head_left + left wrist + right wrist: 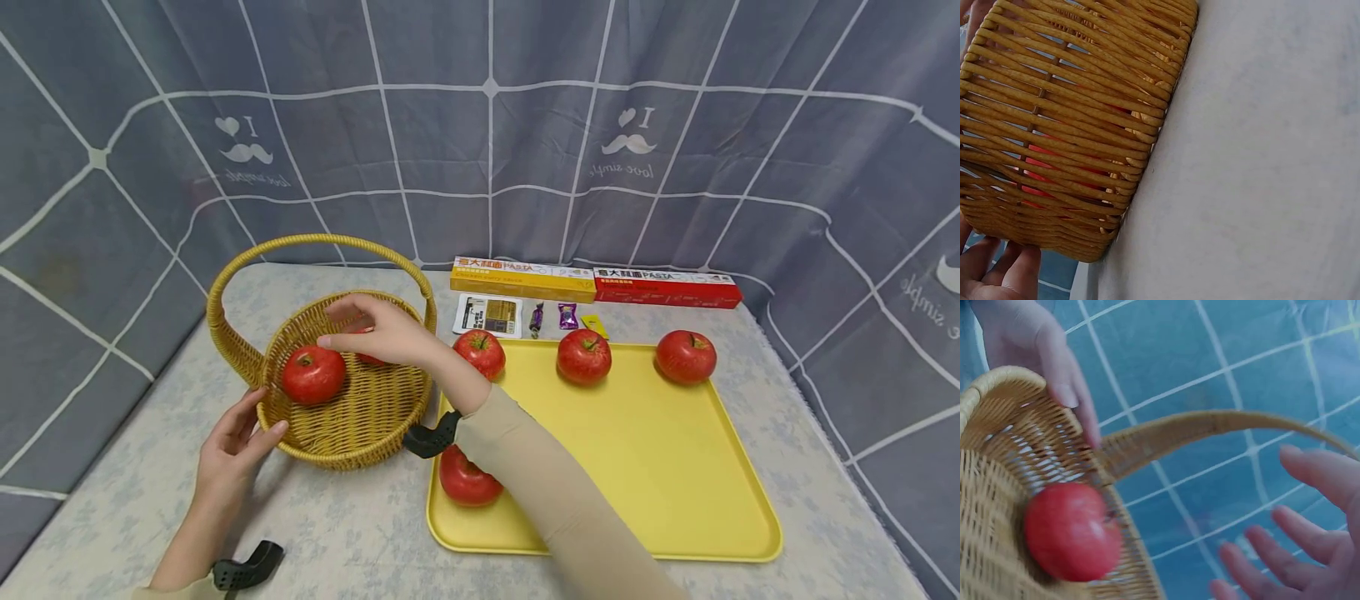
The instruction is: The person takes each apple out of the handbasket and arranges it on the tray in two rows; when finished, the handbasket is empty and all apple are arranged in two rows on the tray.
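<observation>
A woven wicker basket [352, 425] with a tall arched handle stands on the left of the table. My left hand [230, 446] holds its near left rim, thumb on the inner side and fingers outside. Inside lies a red apple [313, 379] against the left wall; a second apple [370, 346] is mostly hidden behind my right hand. Over the basket is my right hand [378, 332], its fingertips above the apples. In the right wrist view, the fingers [1297, 531] of that hand are spread with nothing between them.
A yellow tray [630, 467] to the right carries several red apples, one [470, 477] partly under my right sleeve. Behind it lie a white packet [488, 316], small wrapped sweets [567, 316], a yellow pasta box [522, 282] and a red pasta box [666, 288]. A grey-blue curtain surrounds the table.
</observation>
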The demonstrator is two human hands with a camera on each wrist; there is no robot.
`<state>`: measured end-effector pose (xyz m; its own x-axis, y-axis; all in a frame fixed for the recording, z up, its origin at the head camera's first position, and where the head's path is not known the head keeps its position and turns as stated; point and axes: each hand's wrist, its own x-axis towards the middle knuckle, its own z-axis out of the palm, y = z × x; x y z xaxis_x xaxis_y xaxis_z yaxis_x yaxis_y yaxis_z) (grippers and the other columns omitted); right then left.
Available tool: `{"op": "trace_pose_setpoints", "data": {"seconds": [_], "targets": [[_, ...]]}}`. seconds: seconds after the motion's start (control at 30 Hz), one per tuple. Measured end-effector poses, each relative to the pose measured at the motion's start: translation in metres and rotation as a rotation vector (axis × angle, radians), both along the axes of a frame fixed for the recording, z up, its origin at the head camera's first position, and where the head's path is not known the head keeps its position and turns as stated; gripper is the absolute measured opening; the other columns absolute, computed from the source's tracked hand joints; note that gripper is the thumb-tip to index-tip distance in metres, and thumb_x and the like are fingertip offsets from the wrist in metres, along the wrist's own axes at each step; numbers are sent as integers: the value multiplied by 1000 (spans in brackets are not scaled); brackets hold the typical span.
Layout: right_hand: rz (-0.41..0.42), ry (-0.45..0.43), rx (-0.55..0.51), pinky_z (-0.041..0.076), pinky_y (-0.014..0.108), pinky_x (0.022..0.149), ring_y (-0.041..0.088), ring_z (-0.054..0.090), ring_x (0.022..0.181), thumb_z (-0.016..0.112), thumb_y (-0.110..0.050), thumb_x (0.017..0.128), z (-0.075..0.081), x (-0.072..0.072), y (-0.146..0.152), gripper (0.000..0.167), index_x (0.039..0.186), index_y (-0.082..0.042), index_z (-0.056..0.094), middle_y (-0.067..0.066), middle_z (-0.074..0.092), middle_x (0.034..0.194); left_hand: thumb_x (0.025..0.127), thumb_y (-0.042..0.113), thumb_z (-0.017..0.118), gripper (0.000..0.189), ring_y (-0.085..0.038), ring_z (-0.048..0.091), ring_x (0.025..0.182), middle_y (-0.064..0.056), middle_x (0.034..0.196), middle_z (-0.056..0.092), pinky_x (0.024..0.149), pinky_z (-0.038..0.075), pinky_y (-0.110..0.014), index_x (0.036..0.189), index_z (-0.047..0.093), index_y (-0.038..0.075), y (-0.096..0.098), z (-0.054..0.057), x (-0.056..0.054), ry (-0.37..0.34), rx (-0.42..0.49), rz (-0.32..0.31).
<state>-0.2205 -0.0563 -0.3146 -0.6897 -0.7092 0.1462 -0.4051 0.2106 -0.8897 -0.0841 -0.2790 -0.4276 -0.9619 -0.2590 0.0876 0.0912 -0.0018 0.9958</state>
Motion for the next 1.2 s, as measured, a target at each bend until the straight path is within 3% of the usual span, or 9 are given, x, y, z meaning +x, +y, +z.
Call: {"op": "trace_pose_setpoints", "data": {"seconds": [0.23,0.43,0.63,0.97,1.2], "targets": [[-210,-23,-161,44,20,87,14,54,109,64,-25,90,-25,-9,-25,39,124,-8,57,9,57,122,89,0,61,58,-11,20,139,0,150,28,99,31,-9,143,39,9,0,1,0,-8,-7,-3],[-304,-12,-197,44,23,90,14,53,110,64,-22,91,-47,-14,-32,33,120,-7,59,7,57,120,89,-1,61,59,-12,18,140,-1,152,25,101,29,-10,143,38,8,0,2,1,-7,-2,-9],[-331,20,-84,46,25,85,22,53,111,64,-25,90,-54,-16,-32,34,120,-11,59,3,55,123,89,-2,61,59,-12,18,140,-1,152,25,102,28,-11,143,39,8,0,2,0,-7,3,-7],[-384,26,67,44,32,93,21,44,123,70,-30,84,-65,-23,-31,50,129,-13,54,7,40,142,89,-1,61,59,-13,17,141,-1,152,25,104,26,-12,143,39,9,-1,2,-1,-16,8,-12],[-397,70,151,42,30,92,19,44,118,70,-33,83,-69,-26,-31,43,121,-15,60,2,51,126,89,-1,61,59,-13,16,141,-1,152,25,104,26,-12,143,38,9,0,2,-2,-25,8,-2]]}}
